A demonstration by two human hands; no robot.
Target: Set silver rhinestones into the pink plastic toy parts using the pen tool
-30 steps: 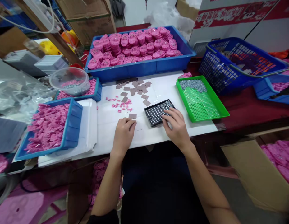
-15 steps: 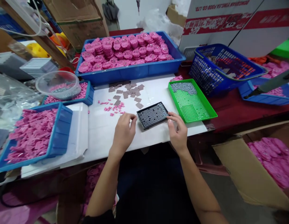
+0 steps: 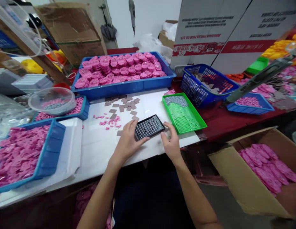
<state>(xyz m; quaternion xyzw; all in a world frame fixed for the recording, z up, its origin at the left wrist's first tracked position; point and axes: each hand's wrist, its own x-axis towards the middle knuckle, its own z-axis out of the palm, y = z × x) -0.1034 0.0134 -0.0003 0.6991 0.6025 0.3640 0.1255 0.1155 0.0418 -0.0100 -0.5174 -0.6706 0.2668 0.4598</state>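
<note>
A small black perforated tray (image 3: 150,126) sits in front of me on the white table cover, with small silvery pieces on its grid, denser toward the far right. My left hand (image 3: 126,142) spans its left end, thumb along the near side and fingers at the far corner. At the right end, my right hand (image 3: 171,140) has its index finger and thumb around the corner. Right of it is a green perforated tray (image 3: 186,117) with a heap of silvery pieces (image 3: 176,101) at its far end. Left of the black tray lie small pink pieces (image 3: 110,122) and grey-brown squares (image 3: 125,105).
A long blue tray (image 3: 124,85) of stacked pink parts stands behind. At left are a blue bin (image 3: 51,149) of pink parts and a clear bowl (image 3: 52,101). On the right are a blue basket (image 3: 198,87), a hanging grey tool (image 3: 260,78) and an open carton (image 3: 230,168).
My left hand has gone from pinched fingers beside the black tray to gripping its left end. My right fingers now sit around its right corner. The camera view has shifted.
</note>
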